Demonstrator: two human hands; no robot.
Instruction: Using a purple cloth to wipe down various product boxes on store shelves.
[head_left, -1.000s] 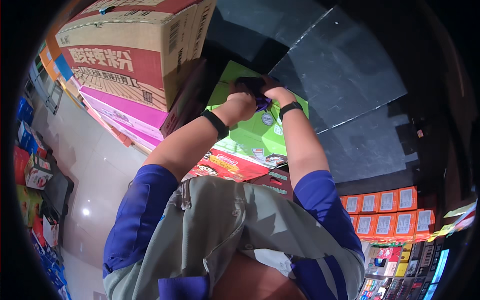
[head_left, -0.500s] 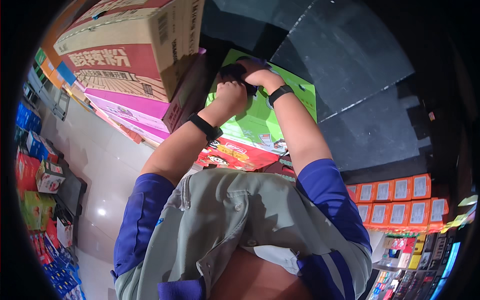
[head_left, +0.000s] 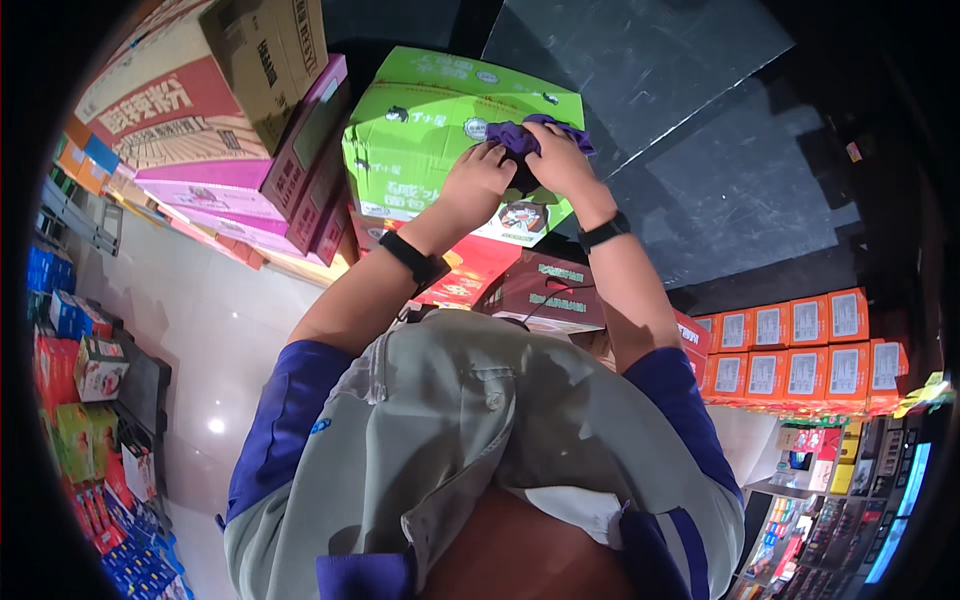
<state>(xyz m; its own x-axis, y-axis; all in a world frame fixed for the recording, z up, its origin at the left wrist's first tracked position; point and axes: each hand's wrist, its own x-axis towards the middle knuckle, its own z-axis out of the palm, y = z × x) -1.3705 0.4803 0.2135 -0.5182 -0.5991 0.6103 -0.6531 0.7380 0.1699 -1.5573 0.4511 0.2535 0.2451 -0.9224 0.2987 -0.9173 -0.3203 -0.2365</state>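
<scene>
Purple cloth (head_left: pixel 505 132) on a green carton (head_left: pixel 415 160)

Near the carton's right edge, our right hand (head_left: pixel 562 163) bends over the bunched cloth; our left hand (head_left: pixel 474 185) curls beside it. We cannot tell whether either pinches. The cloth looks light, soft and limp, best gathered by its middle folds.

The floor (head_left: pixel 215 425) glares at left, the green box (head_left: pixel 425 135) is brightly lit, shadows mottle the shirt (head_left: pixel 440 420), and straight edges bend outward.

Both forearms (head_left: pixel 362 298) reach forward, left hand (head_left: pixel 478 188) beside right hand (head_left: pixel 562 165).
</scene>
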